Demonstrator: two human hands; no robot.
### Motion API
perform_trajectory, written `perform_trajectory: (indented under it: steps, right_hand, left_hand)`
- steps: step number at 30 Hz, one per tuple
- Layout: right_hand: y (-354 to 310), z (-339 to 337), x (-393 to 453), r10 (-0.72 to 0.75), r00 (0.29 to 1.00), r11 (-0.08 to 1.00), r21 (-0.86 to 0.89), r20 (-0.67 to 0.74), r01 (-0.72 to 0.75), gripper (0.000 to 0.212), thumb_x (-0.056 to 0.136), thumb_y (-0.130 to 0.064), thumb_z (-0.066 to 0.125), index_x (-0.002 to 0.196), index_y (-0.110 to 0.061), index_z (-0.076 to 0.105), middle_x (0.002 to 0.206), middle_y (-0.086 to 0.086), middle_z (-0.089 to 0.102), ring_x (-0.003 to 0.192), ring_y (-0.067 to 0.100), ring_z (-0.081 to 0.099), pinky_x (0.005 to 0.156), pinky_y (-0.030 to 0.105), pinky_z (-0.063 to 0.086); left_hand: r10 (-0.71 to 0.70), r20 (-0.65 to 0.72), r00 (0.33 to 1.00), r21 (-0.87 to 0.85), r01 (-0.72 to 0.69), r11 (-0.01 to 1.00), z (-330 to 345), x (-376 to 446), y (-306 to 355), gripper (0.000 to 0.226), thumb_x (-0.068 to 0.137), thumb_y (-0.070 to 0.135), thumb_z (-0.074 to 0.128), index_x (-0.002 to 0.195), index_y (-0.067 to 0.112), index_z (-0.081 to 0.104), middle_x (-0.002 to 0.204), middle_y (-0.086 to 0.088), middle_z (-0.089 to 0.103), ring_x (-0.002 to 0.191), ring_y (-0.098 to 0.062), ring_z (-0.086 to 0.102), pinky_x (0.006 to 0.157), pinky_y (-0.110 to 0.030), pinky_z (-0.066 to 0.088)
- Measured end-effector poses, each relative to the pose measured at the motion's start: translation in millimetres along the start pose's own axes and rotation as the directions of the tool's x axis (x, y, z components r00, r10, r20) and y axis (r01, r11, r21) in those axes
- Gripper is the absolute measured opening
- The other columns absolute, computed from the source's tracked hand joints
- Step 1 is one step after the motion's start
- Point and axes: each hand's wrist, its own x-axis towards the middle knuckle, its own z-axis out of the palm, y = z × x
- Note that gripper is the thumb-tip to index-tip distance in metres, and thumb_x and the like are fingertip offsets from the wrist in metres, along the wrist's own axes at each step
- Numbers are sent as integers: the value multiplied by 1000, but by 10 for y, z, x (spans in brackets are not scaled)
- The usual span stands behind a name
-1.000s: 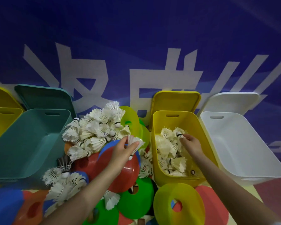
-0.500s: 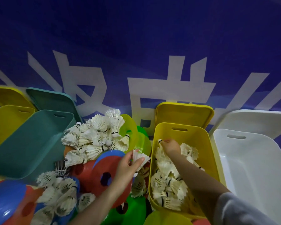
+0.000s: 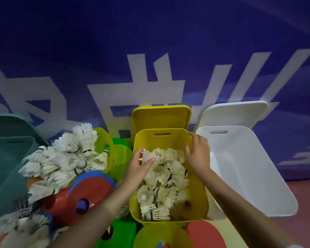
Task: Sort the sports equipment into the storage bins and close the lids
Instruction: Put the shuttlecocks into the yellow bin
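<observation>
The left hand (image 3: 139,165) pinches a white shuttlecock (image 3: 148,155) over the near-left rim of the yellow bin (image 3: 198,203), its grip clamped on the feathers. The right hand (image 3: 199,154) rests with straight fingers on the bin's far-right rim, holding nothing. The bin already holds a heap of shuttlecocks, and its yellow lid (image 3: 161,116) stands open behind it.

The risk, as I judge it: a release this close to the rim could drop the shuttlecock outside, among the red disc (image 3: 93,192) and green disc (image 3: 122,154). A tight pinch may crush the feathers (they look fragile). The loose pile of shuttlecocks (image 3: 64,160) to the left could snag a passing forearm and spill.
</observation>
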Motion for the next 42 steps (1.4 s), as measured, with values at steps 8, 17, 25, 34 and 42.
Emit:
perform_trajectory:
  steps: [8,17,25,34,42]
  right_hand:
    - [378,-16,-261,194,958,964,138,210,-225,45,101,-28,36,143,-12,37,142,10,46,130,26,44,104,35,35]
    - [444,23,-259,237,954,935,225,184,-276,43,101,-34,37,141,-19,41,138,7,51,124,22,51,102,37,42]
    - [287,-51,-279,230,965,968,73,123,-240,42,100,-31,36,139,-16,43,130,11,55,117,28,53,93,38,44]
    - [-889,-107,-718,-142,988,962,243,68,121,39,98,-25,45,135,-14,48,127,7,55,118,23,50,96,37,41]
    - [-1964,555,-1343,-285,897,927,335,339,168,32,96,-20,47,125,-13,57,121,6,60,105,21,58,84,31,44]
  left_hand:
    - [-73,99,992,295,41,955,491,239,-249,62,84,42,67,138,22,42,136,-3,51,120,-22,51,98,-41,46]
    - [-144,121,982,507,64,859,626,384,-295,67,88,35,63,145,20,31,148,-12,34,133,-29,37,107,-37,36]
    - [97,109,989,397,-132,908,53,-87,-143,44,91,25,59,134,24,48,131,-2,45,120,-17,48,95,-29,43]
    - [185,-27,982,248,-173,953,-920,-630,-270,37,91,12,58,126,25,53,123,4,51,114,-9,50,86,-19,43]
    - [107,-154,982,309,-55,949,-2042,-984,-706,34,91,10,58,123,20,56,115,0,56,105,-12,55,86,-20,42]
